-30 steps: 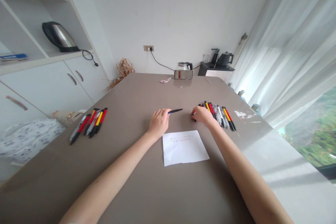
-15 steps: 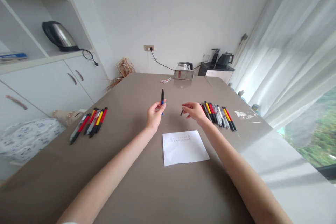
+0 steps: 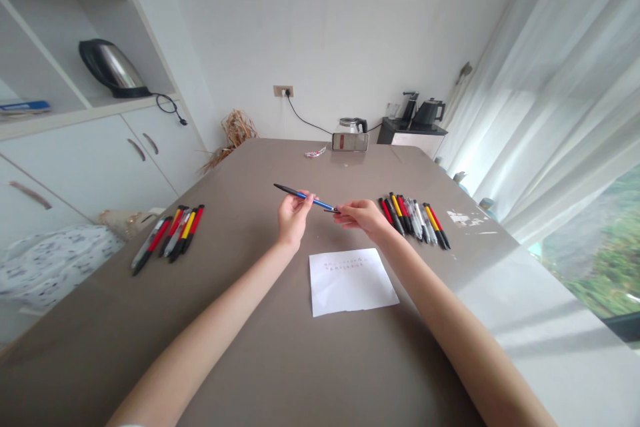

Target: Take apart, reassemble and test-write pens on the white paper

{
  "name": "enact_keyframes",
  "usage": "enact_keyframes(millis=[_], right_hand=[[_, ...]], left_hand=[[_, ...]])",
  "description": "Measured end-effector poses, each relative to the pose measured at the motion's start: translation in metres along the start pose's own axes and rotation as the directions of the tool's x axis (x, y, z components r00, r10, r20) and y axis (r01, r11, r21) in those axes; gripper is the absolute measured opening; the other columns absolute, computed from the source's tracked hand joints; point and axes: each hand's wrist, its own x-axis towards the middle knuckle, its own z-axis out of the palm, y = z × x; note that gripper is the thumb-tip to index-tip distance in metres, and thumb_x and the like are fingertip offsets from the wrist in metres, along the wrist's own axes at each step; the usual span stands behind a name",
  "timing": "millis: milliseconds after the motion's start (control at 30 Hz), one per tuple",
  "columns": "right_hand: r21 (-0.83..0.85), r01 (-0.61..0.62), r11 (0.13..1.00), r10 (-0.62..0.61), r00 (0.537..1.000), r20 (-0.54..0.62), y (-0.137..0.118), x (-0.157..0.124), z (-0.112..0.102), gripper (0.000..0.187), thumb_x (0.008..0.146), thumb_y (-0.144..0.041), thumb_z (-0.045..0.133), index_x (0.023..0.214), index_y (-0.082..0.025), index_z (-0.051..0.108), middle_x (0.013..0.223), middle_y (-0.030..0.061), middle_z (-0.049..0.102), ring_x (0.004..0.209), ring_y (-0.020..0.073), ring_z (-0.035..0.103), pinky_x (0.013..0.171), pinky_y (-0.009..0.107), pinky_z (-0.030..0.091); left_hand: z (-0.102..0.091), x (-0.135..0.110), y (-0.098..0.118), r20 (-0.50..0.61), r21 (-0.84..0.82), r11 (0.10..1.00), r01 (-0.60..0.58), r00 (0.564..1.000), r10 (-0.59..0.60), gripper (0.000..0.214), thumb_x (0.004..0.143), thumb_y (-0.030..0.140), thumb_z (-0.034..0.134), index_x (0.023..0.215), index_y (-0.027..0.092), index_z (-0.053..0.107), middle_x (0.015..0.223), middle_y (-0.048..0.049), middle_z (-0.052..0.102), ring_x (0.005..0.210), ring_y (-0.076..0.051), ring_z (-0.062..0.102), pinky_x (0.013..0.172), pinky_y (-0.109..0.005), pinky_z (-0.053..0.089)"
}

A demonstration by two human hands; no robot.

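A blue pen [image 3: 323, 205] is hovering above the table [image 3: 250, 347], its black end pointing toward ten o'clock; the left hand [image 3: 296, 215] is pinching its middle between thumb and fingers. At its four o'clock end, the right hand [image 3: 357, 215], fingers nearly together, is gripping a small black piece [image 3: 331, 211]. Paper [image 3: 353, 287] is lying at five o'clock, more pens [image 3: 415, 217] at three

The left forearm [image 3: 215, 333] and right forearm [image 3: 445, 300] extend forward, converging. Left hand [image 3: 293, 219]: thumb and fingers pinched. Right hand [image 3: 361, 215]: fingers bent, directed toward the left hand.
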Motion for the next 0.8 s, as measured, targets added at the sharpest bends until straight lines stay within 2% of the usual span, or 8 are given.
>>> enact_keyframes(millis=[267, 533, 800], right_hand=[[0.034, 0.005, 0.999, -0.007, 0.998, 0.058, -0.0001, 0.0003, 0.0012, 0.019, 0.071, -0.025, 0.060, 0.080, -0.008, 0.061, 0.085, 0.0151, 0.065, 0.067, 0.0168, 0.064, 0.054, 0.022, 0.052], [0.119, 0.008, 0.993, -0.020, 0.995, 0.097, -0.0028, -0.0014, -0.0025, 0.013, 0.074, -0.015, 0.056, 0.083, -0.007, 0.061, 0.085, 0.0138, 0.066, 0.066, 0.0149, 0.064, 0.056, 0.021, 0.053], [0.113, -0.029, 0.993, 0.016, 0.993, 0.117, -0.0051, -0.0030, -0.0064, 0.013, 0.075, -0.012, 0.054, 0.085, -0.006, 0.060, 0.083, 0.0150, 0.066, 0.062, 0.0134, 0.063, 0.054, 0.019, 0.052]], left_hand=[[-0.0001, -0.0012, -0.0019, 0.021, 0.003, 1.000, 0.018, 1.000, -0.018, 0.025, 0.065, 0.027, 0.062, 0.083, 0.014, 0.050, 0.082, -0.0048, 0.061, 0.085, -0.016, 0.059, 0.083, -0.034, 0.043], [-0.0003, -0.0020, -0.0006, 0.031, 0.000, 0.999, 0.037, 0.999, -0.037, 0.024, 0.065, 0.026, 0.063, 0.082, 0.014, 0.050, 0.084, -0.0051, 0.061, 0.085, -0.016, 0.059, 0.085, -0.034, 0.041], [-0.0010, -0.0039, -0.0029, 0.081, -0.023, 0.998, 0.064, 0.995, -0.061, 0.024, 0.066, 0.025, 0.062, 0.083, 0.015, 0.050, 0.089, -0.0067, 0.062, 0.089, -0.016, 0.058, 0.088, -0.037, 0.040]])
